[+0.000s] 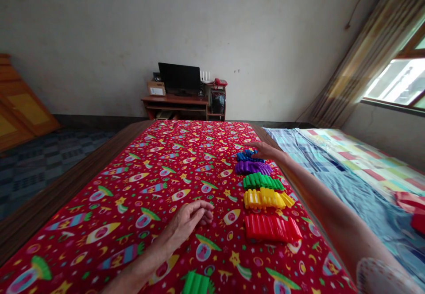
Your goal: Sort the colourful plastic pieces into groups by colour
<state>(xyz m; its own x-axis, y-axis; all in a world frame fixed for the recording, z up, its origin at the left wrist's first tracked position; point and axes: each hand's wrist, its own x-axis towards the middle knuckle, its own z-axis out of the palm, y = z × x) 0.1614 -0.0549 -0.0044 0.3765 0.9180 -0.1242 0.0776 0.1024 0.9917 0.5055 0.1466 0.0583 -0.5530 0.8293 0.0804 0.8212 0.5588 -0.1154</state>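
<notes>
A red patterned cloth [159, 170] covers the table. Along its right side lie rows of plastic pieces: blue [246, 155], purple [252, 168], green [261, 181], yellow [265, 199] and red [271, 228]. My right hand [265, 151] reaches far out and rests on the blue row, fingers stretched flat. My left hand [189, 221] lies on the cloth left of the red row, fingers loosely curled, nothing visible in it. A further green piece [196, 283] sits at the near edge.
A bed with a patchwork sheet [348, 161] adjoins the table on the right. A desk with a monitor [181, 79] stands at the far wall. A wooden cabinet [20, 103] is at left, a curtained window [395, 81] at right.
</notes>
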